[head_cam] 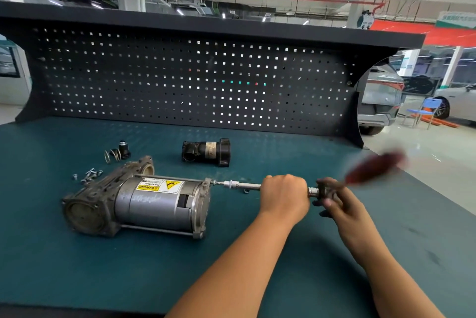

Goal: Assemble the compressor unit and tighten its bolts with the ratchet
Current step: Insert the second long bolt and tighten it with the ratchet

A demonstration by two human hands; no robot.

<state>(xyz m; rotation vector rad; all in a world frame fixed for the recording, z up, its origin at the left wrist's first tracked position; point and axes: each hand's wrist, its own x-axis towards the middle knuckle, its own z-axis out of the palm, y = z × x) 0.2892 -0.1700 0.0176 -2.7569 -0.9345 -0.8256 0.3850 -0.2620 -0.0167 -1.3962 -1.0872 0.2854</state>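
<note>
Left grip [283, 195] steadies the stiff, probably slick chrome extension bar [244, 185]; right grip [333, 200], just behind, clasps the red-handled ratchet [371, 168] at its head.

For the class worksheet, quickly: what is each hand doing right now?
Left hand: closed round the extension bar.
Right hand: gripping the ratchet near its head.

Compressor unit [139, 204] lies on its side, left-centre of the tabletop [77, 266]. Loose bolts [88, 174] sit just behind its left end, with the spring [112, 156] and small cap [124, 149] side by side further back. Cylindrical part [206, 153] sits behind the unit's right end, apart. Extension bar [244, 185] runs right from the unit through the left hand [283, 196] to the ratchet [371, 168] in the right hand [334, 201]. Pegboard [180, 80] stands along the back edge.
</note>
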